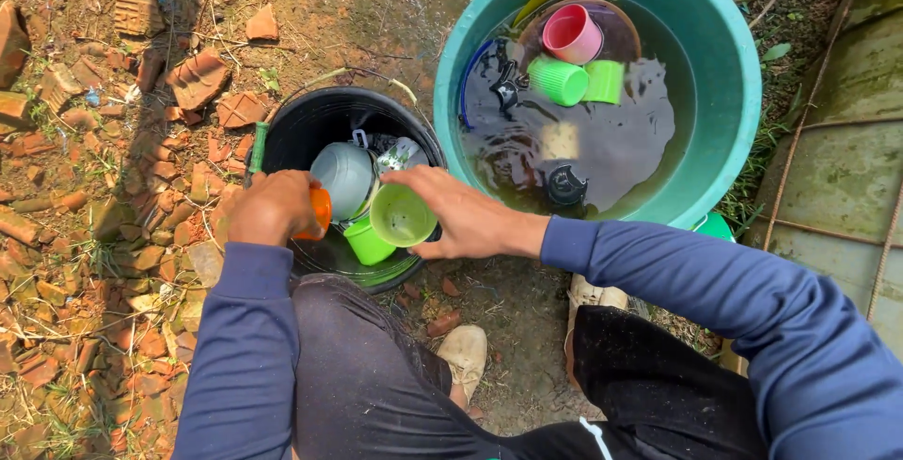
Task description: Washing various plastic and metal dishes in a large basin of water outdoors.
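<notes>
- Lime-green plastic cup (402,215), mouth toward cam, R hand (463,217) fingers wrapped on it, over black bucket (282,135).
- L hand (273,206) closed on orange cup (321,208).
- Teal tub (734,74), far: 2 green cups (576,81), 1 pink cup (572,34).

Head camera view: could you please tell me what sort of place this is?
Probably an outdoor dishwashing spot in a yard: bare dirt ground strewn with broken bricks, a teal tub of murky water holding cups, and a black bucket of dishes.
</notes>
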